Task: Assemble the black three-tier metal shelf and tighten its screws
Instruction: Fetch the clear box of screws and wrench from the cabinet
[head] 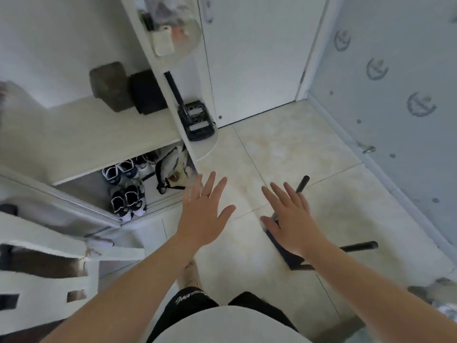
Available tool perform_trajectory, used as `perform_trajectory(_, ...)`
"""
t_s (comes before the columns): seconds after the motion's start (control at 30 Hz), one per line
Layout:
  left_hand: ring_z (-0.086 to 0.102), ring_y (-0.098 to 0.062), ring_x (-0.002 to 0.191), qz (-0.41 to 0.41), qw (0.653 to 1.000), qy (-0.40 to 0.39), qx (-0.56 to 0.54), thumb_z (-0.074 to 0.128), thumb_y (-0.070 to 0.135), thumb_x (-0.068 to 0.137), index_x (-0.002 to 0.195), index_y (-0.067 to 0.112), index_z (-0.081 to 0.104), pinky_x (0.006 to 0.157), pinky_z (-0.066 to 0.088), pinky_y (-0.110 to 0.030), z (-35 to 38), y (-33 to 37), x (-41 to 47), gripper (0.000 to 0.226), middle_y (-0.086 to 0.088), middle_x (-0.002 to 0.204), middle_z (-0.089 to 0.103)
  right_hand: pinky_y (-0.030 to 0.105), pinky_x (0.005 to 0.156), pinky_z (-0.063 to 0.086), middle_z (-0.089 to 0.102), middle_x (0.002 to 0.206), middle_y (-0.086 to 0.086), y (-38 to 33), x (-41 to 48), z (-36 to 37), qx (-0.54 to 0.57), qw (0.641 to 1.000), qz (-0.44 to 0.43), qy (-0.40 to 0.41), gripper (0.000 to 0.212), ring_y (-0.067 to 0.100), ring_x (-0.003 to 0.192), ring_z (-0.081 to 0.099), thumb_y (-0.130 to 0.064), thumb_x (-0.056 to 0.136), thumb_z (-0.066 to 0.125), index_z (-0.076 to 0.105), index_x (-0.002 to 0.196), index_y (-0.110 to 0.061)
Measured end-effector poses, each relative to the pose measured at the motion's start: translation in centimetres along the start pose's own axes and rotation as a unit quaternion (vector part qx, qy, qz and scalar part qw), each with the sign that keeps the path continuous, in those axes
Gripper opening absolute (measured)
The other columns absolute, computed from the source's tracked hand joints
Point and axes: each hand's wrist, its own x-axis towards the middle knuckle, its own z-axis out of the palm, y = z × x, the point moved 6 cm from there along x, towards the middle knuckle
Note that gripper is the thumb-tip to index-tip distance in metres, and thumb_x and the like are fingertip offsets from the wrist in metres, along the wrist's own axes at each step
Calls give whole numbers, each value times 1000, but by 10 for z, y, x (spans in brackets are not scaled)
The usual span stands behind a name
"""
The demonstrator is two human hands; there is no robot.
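Left hand [205, 214] and right hand [290, 220], fingers straight and spread, extended above a tiled floor [284, 144]; black shelf frame [288, 256] with tubular legs [303, 183] partly hidden behind the right hand; sneakers [127, 199] in a white cabinet [99, 134].

The right hand [290, 219] and forearm [346, 273] cover the middle of the black shelf frame [286, 253], center right. Only 2 tube ends [303, 183] and 1 dark panel corner [294, 262] show. Contact between hand and frame cannot be determined. The items on the top cabinet shelf [170, 26], top center, are blurred and cut by the upper edge. The object [437, 290] at the lower right edge is blurred and cropped. The lettering [190, 294] on the shorts [195, 308] is illegible.
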Motion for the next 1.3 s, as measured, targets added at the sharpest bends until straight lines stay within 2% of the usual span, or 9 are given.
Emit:
perform_trajectory(0.13, -21, -17, 152, -58, 997, 53, -10, 8, 74, 89, 158, 39, 3, 121, -8, -51, -34, -70, -11, 78, 10, 168, -7, 44, 124, -8, -8, 170, -8, -67, 45, 3, -30, 997, -74, -14, 69, 23, 155, -18, -50, 106, 35, -3, 161, -35)
perform_trajectory(0.27, -28, -14, 148, -102, 991, 79, -20, 16, 72, 92, 158, 40, 1, 120, -8, -50, -64, -152, -20, 74, 16, 163, -18, 43, 124, -7, -10, 169, -10, -145, 97, 12, -51, 992, -118, -14, 69, 22, 155, -18, -52, 105, 34, -5, 160, -37)
perform_trajectory(0.37, -22, -18, 151, -128, 988, 87, -23, 22, 69, 95, 158, 39, 2, 121, -8, -51, -84, -217, -24, 73, 11, 166, -11, 43, 124, -7, -11, 168, -11, -207, 135, 22, -51, 989, -140, -15, 69, 20, 155, -19, -52, 105, 33, -5, 160, -37)
perform_trajectory(0.53, -20, -18, 152, -161, 981, 102, -27, 9, 76, 90, 158, 39, -2, 122, -10, -48, -114, -313, -27, 78, 13, 165, -14, 41, 125, -2, -11, 168, -13, -299, 194, 37, -33, 988, -152, -13, 71, 19, 156, -14, -51, 104, 37, -4, 160, -36)
perform_trajectory(0.67, -16, -20, 153, -186, 975, 110, -56, 19, 70, 95, 158, 40, -1, 122, -5, -49, -129, -367, -19, 73, 12, 167, -9, 37, 123, 2, -7, 168, -14, -351, 231, 40, -12, 988, -156, 0, 72, 17, 156, -9, -48, 104, 43, 1, 161, -34)
perform_trajectory(0.87, -16, -17, 153, -222, 961, 111, -125, 19, 70, 94, 158, 40, 0, 122, -3, -48, -139, -415, 11, 74, 13, 167, -8, 36, 123, 4, -4, 165, -20, -389, 297, 43, 3, 990, -141, -15, 70, 15, 156, -9, -50, 103, 41, 5, 161, -35)
perform_trajectory(1.07, -12, -18, 153, -240, 955, 87, -148, 22, 70, 95, 158, 39, 2, 122, -1, -49, -147, -457, 80, 73, 10, 168, -3, 41, 123, 9, 1, 170, -12, -392, 391, 41, -7, 992, -121, -30, 70, 18, 157, -5, -50, 104, 43, 6, 161, -34)
perform_trajectory(1.2, -4, -20, 154, -269, 944, 73, -177, 29, 67, 98, 159, 36, 6, 122, 5, -50, -154, -483, 139, 72, 7, 168, 4, 42, 122, 15, 7, 170, -6, -392, 467, 35, -18, 992, -117, -45, 71, 23, 156, 4, -49, 104, 44, 10, 162, -28)
perform_trajectory(1.3, 4, -22, 154, -289, 933, 62, -206, 35, 64, 98, 159, 34, 10, 121, 11, -48, -159, -499, 183, 72, 5, 168, 9, 40, 123, 15, 10, 170, -1, -395, 525, 32, 17, 992, -105, -67, 72, 26, 156, 8, -46, 104, 48, 13, 162, -23)
